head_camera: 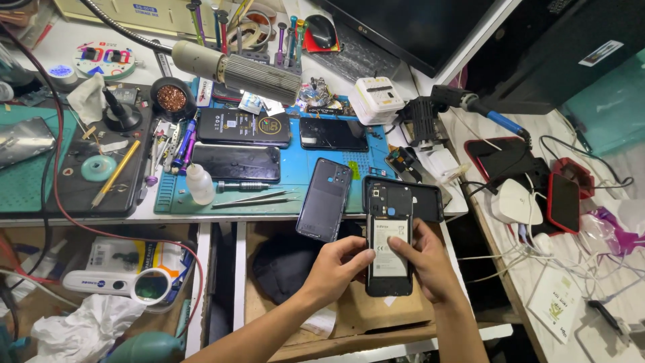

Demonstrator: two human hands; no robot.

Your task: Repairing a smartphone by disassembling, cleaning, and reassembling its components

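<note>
Nearest the camera, two forearms are seen rising from six o'clock, and one opened phone (389,249) is clamped between the left hand (336,265) and the right hand (426,262); both thumbs are pressed on its exposed battery, whose white rectangular label sits at the phone's centre. The phone is held above an open wooden drawer (376,316), just below the bench edge.

At eleven o'clock of the hands, one dark detached back cover (325,199) is laid half over the edge of the blue work mat (299,171). A second dark cover (423,202) is tucked behind the held phone at twelve o'clock. Three more phones (243,128) are counted on the mat (one carries a round gold sticker). One small white bottle (199,185) and one pair of tweezers (255,199) lie at ten o'clock.

At three o'clock, two red-cased phones (563,202) and one white adapter (517,202) are set among cables. At eight o'clock, one magnifier (151,286) lies on a lower shelf.

Open room is left only over the drawer; the bench surface is crowded to its edges.
</note>
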